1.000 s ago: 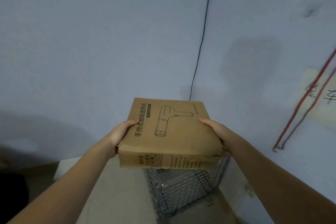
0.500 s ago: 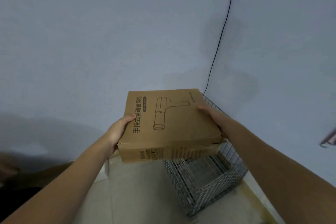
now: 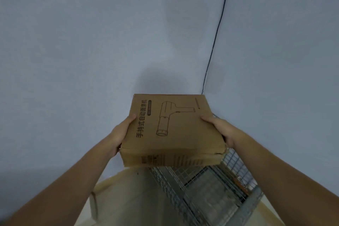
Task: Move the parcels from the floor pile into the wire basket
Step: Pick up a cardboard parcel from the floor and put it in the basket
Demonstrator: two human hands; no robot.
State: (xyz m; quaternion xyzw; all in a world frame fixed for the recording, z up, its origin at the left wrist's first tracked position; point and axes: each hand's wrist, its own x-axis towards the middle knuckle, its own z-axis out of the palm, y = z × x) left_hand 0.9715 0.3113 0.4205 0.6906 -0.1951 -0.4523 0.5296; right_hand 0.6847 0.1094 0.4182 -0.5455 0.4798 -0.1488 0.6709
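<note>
A flat brown cardboard parcel (image 3: 174, 130) with a line drawing of a handheld tool and printed characters is held level in the air. My left hand (image 3: 120, 134) grips its left edge, thumb on top. My right hand (image 3: 220, 128) grips its right edge the same way. Below and just behind the parcel stands the wire basket (image 3: 233, 163) in the room corner, its open top partly hidden by the parcel. The basket's inside looks bare where visible.
Two pale walls meet in a corner with a thin dark cable (image 3: 214, 42) running down it. A low white box edge (image 3: 94, 205) sits on the beige floor (image 3: 128, 198) at the lower left.
The parcel, still held in both hands, has come over the wire basket's near left part. The view has swung left and the basket now lies closer, below the parcel.
</note>
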